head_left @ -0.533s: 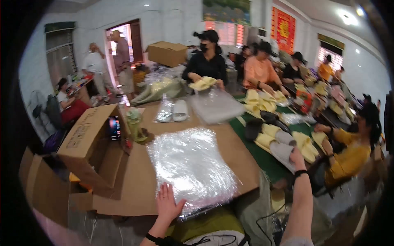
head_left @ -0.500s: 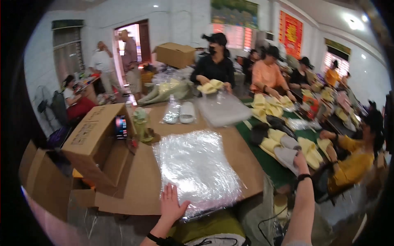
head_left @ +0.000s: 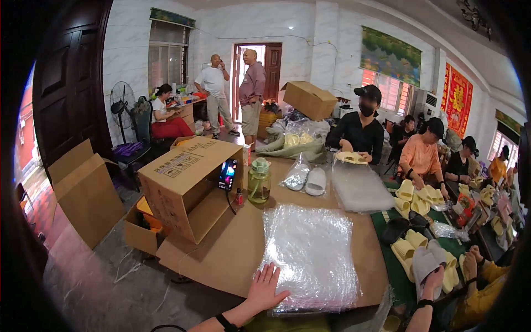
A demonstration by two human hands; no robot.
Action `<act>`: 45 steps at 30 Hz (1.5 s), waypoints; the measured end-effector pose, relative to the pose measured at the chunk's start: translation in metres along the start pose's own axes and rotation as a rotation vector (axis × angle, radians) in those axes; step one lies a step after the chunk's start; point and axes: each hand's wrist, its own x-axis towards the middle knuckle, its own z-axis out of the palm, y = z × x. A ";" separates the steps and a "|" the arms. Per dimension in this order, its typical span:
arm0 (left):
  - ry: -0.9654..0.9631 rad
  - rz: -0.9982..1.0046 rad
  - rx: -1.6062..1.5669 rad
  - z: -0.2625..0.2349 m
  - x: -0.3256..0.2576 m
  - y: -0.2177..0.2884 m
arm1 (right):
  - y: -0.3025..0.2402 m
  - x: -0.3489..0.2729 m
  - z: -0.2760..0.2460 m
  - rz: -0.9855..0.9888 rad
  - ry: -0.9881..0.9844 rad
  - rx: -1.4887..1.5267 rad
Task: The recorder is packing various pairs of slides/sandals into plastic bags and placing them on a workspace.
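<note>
My left hand [head_left: 266, 289] lies flat, fingers apart, on the near left corner of a stack of clear plastic bags [head_left: 310, 252]. Over on the right, my right hand [head_left: 433, 280] has its fingers closed on a pair of light grey slippers [head_left: 427, 262]. Pale yellow slippers [head_left: 402, 257] lie just left of that pair, with more yellow ones to its right. Part of the right hand's grip is hidden behind the grey soles.
A cardboard box [head_left: 166, 191] on its side, with a phone [head_left: 227, 175] at its opening, stands left of a green bottle [head_left: 259, 181]. Bagged white slippers [head_left: 315, 181] and another bag stack [head_left: 362, 191] lie farther back. Co-workers handle slippers along the green table [head_left: 381, 221].
My view has swung left, so the scene sits farther right. My left hand stays on the bags. My right hand keeps hold of the grey slippers, which now look gathered together and raised.
</note>
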 end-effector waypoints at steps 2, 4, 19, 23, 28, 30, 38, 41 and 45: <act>0.019 0.010 -0.006 0.001 0.003 0.000 | 0.004 0.002 -0.010 -0.001 0.051 0.072; 0.017 0.002 0.010 0.000 0.004 0.000 | -0.021 -0.002 -0.023 -0.049 0.062 0.255; -0.022 -0.017 -0.012 -0.002 0.000 0.005 | -0.330 -0.295 -0.032 -0.475 -0.768 0.762; -0.079 0.029 0.118 0.007 0.000 -0.002 | -0.326 -0.335 0.014 -0.924 -0.690 0.343; 0.018 -0.008 0.010 0.001 0.006 0.000 | -0.324 -0.305 0.028 -0.872 -0.734 0.261; 0.001 0.004 0.019 0.002 0.008 -0.002 | -0.307 -0.285 0.041 -0.737 -0.673 0.210; -0.092 -0.040 -0.110 -0.007 0.007 -0.004 | -0.221 -0.224 0.037 -0.412 -0.523 0.150; -0.159 -0.045 -0.209 -0.010 0.010 -0.017 | -0.192 -0.223 0.015 -0.323 -0.500 0.156; -0.261 0.083 -0.214 -0.023 0.014 -0.029 | -0.161 -0.228 0.005 -0.373 -0.475 0.163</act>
